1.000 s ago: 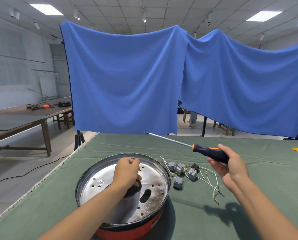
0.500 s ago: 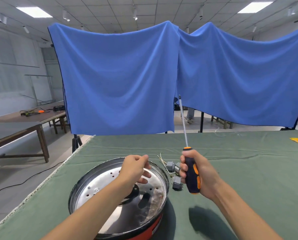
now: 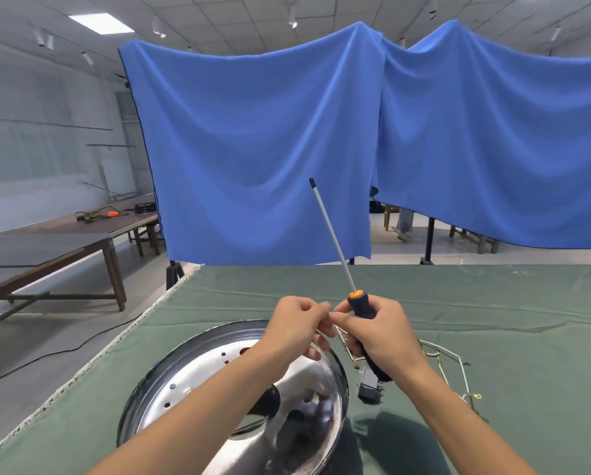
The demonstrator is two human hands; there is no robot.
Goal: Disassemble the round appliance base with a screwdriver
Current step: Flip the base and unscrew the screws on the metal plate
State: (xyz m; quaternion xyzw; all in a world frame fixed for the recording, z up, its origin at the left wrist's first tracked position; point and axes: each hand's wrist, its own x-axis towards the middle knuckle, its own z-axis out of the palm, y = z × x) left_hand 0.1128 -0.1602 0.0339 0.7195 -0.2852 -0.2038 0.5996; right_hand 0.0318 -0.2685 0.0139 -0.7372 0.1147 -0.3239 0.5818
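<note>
The round appliance base, a shiny metal pan with holes and a dark rim, lies on the green table in front of me. My left hand hovers above its far rim, fingertips pinched together on something small that I cannot make out. My right hand grips the dark blue and orange handle of the screwdriver, shaft pointing up and away to the left. The fingertips of both hands meet beside the handle.
Grey relay blocks and loose yellow-white wires lie on the green cloth right of the base. Blue drapes hang behind the table. Wooden tables stand at the left.
My left hand lifted off the base's middle and rose to meet my right hand. My right hand swung the screwdriver from lying sideways to pointing upward and moved left.
</note>
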